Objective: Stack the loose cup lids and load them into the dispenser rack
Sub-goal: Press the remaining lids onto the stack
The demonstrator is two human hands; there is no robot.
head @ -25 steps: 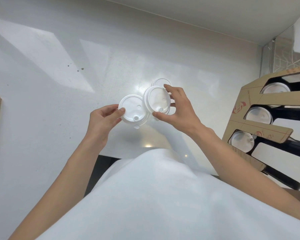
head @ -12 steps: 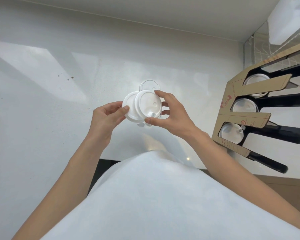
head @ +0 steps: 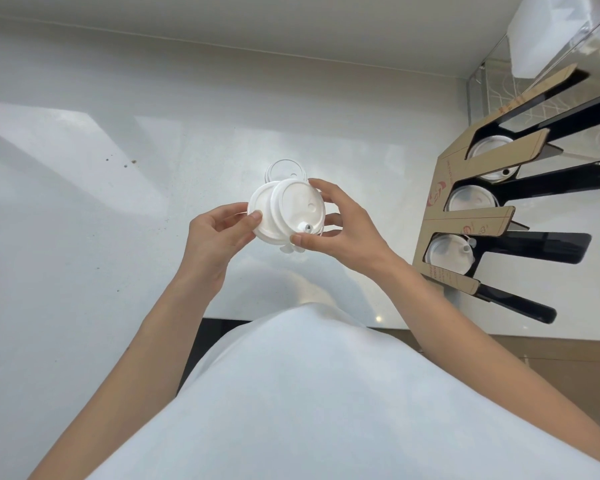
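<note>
Surface [head: 84, 237] white, glossy, below fingers. Rack [head: 465, 220] well right of right hand [head: 343, 230]. Both hands' fingers pinch rims of two overlapping lids [head: 288, 213]; left hand [head: 215, 233] opposite. Third lid [head: 284, 169] loose just beyond. Lids likely light, thin, flexible, slippery: hold by rim.

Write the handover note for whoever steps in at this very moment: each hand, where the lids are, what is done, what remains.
Left hand: grip on the rim of the round white plastic cup lid behind.
Right hand: grip on the front white lid, overlapping it, not yet nested.
One clear round lid lies on the white counter behind them.
Cardboard-and-black dispenser rack at right already shows lids in three slots.
Left: seat the pair, add the clear lid, load the rack.
</note>
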